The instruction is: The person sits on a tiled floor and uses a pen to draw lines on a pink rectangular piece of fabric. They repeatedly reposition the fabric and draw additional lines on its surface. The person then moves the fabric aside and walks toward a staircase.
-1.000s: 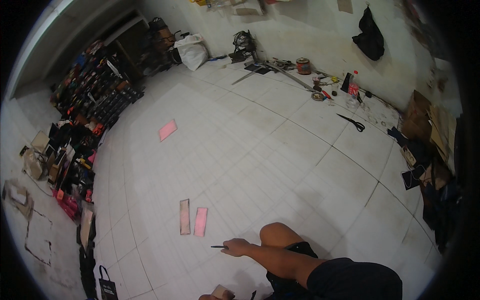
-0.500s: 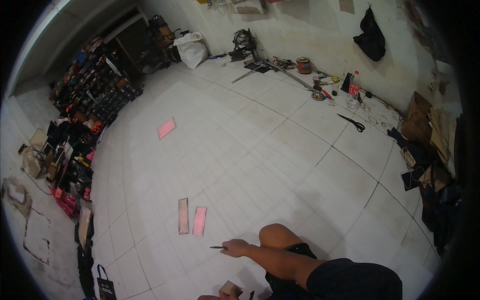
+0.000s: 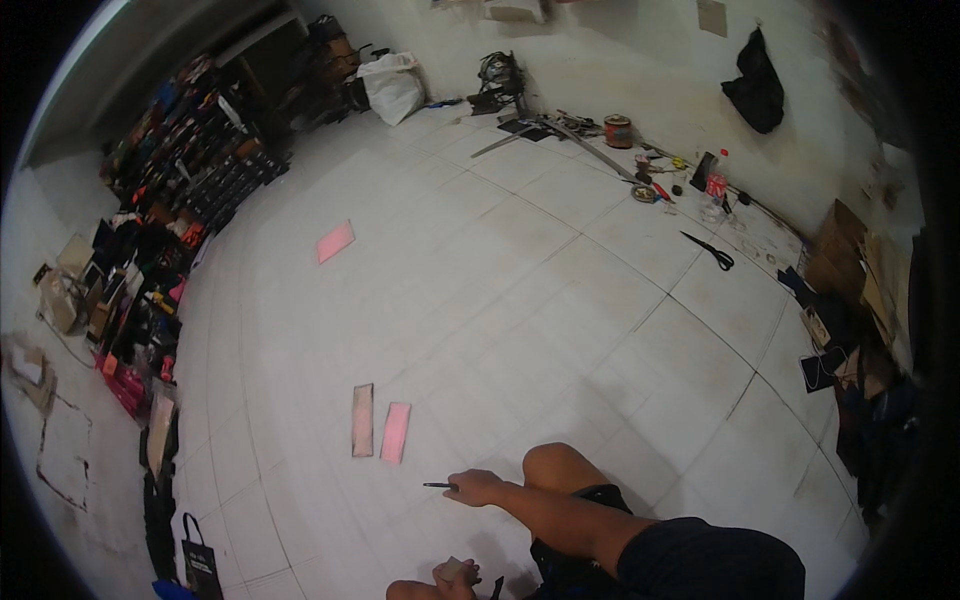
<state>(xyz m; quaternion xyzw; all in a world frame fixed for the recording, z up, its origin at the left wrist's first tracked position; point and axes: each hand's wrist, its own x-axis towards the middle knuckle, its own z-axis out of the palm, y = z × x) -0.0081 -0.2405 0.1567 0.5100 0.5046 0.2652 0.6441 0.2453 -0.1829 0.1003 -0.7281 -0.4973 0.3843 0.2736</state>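
My right hand [image 3: 476,488] reaches out to the left above the white tiled floor, its fingers closed on a slim dark pen [image 3: 437,485]. At the bottom edge my left hand [image 3: 458,578] is partly cut off and grips a small beige piece [image 3: 455,567], too small to name further. Just beyond the pen lie two narrow flat strips, one dull pinkish-beige with dark edges [image 3: 362,420] and one bright pink [image 3: 396,432]. Farther off, a lone pink piece [image 3: 335,242] rests on the floor.
Black scissors [image 3: 712,252] lie at the right. Along the far wall stand a plastic bottle [image 3: 716,180], a reddish tin [image 3: 618,131] and a white sack [image 3: 391,88]. Piled goods [image 3: 195,150] line the left; a black tote bag [image 3: 200,562] stands lower left. Cardboard [image 3: 838,240] leans at right.
The view has shifted slightly. The right hand still holds the pen near the strips. The beige piece in the left hand looks turned and shows less of its face.
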